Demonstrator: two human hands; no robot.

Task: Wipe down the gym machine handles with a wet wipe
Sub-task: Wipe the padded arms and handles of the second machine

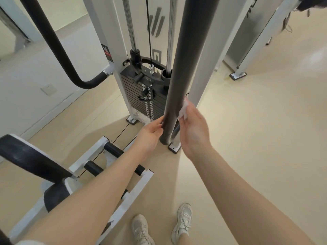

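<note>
Right hand (192,128): fingers curled toward the dark handle bar (178,82), pinching a white wet wipe (183,110) against its right side near the lower end. Left hand (150,131): fingers fairly straight, tips touching the bar's left side at about the same height, apparently steadying it; whether the thumb wraps behind cannot be told.

The bar hangs nearly upright in front of the weight stack (141,96) and the white frame post (205,68), its bottom end just above the floor (256,138).

Progress (judgement): the wipe sits low on this bar, so the pass here may be close to its end, though no wet trace shows on the surface to confirm it. The curved black handle (58,50) at left has no hand near it; its state is unknown. The padded rollers (113,150) below are likewise unattended. Likely remaining: bar's tip, then the other grips.
</note>
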